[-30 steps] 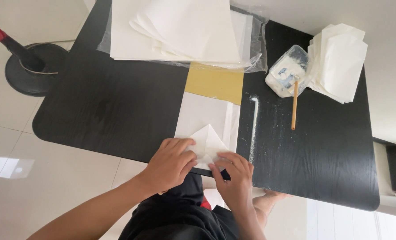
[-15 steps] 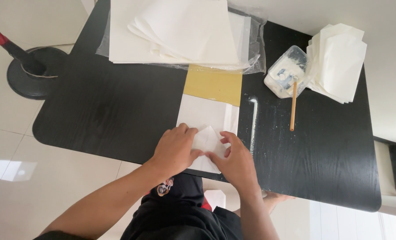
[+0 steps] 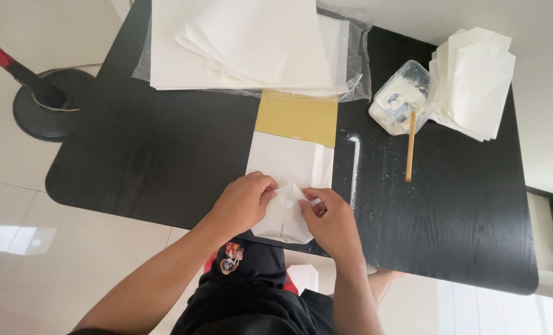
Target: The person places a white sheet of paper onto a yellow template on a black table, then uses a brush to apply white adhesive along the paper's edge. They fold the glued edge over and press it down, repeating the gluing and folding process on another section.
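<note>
Left hand [image 3: 244, 201] and right hand [image 3: 328, 217] pinch shut on the folded paper [image 3: 287, 211]; uneven pressure between the grips could skew the crease.

White folded paper [image 3: 287, 214], table's near edge

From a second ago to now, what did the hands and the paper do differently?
Both hands slid up the white paper. The left hand and right hand now pinch the folded flaps together at its near end, the peak flatter than before. The paper stack, yellow sheet, stick and tub stayed put.
</note>
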